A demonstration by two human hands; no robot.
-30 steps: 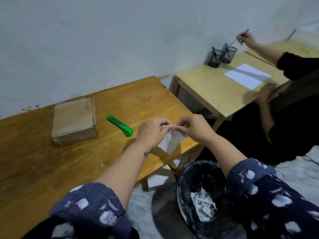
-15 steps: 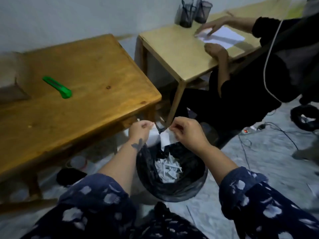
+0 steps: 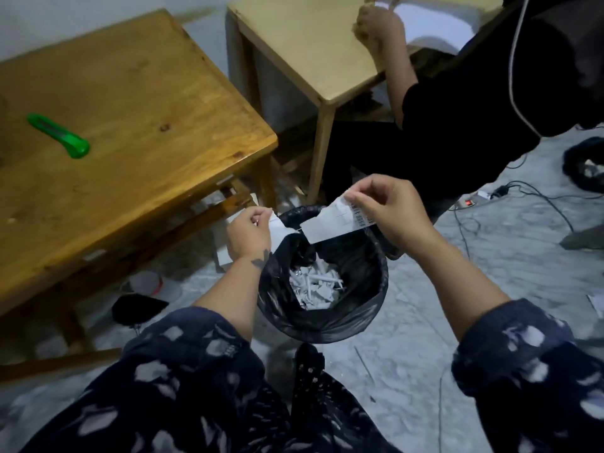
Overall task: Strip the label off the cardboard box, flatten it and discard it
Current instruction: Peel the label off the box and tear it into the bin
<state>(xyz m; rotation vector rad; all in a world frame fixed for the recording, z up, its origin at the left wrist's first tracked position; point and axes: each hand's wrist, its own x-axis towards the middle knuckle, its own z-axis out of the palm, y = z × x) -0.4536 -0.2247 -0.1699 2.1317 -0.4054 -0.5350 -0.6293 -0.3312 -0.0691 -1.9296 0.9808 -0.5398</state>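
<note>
The white label is torn in two above a bin lined with a black bag (image 3: 369, 308). My right hand (image 3: 389, 210) pinches the larger label piece (image 3: 330, 222), which shows a barcode near my fingers. My left hand (image 3: 250, 232) grips a smaller label scrap (image 3: 276, 223) at the bin's left rim. The two pieces are apart. White paper scraps (image 3: 315, 289) lie in the bottom of the bin. The cardboard box is out of view.
A green utility knife (image 3: 58, 135) lies on the brown wooden table (image 3: 147, 103) to my left. Another person in black (image 3: 474, 93) sits at a paler table (image 3: 310, 44) behind the bin. Cables and a power strip (image 3: 467, 202) lie on the floor at right.
My view has swung from the table down to the bin. Both hands carried the label over the bin and tore it apart; the halves now sit further from each other.
</note>
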